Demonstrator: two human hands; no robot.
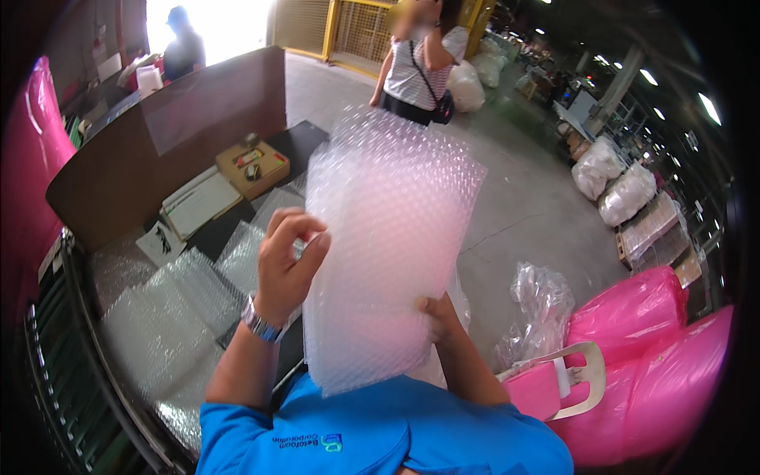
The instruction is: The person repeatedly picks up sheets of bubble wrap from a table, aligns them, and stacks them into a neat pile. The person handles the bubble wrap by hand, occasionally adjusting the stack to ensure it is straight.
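A stack or pouch of clear bubble wrap (pixel 388 229), pinkish in the middle, stands tilted up in front of my chest. My right hand (pixel 445 317) grips its lower right edge, thumb on the near face and fingers hidden behind. At the left edge is my left hand (pixel 289 265), its thumb and forefinger pinched together and the other fingers curled. Whether anything is between those fingertips is too small to tell. More bubble wrap pieces (pixel 170 305) lie in overlapping layers on the dark table to my left.
A cardboard box (pixel 252 168) with small items and a stack of papers (pixel 198 204) sit before a brown partition (pixel 214 99). Pink plastic bundles (pixel 633 317) and crumpled clear plastic (pixel 538 305) lie at right. A person (pixel 419 67) stands ahead; another (pixel 184 47) is at far left.
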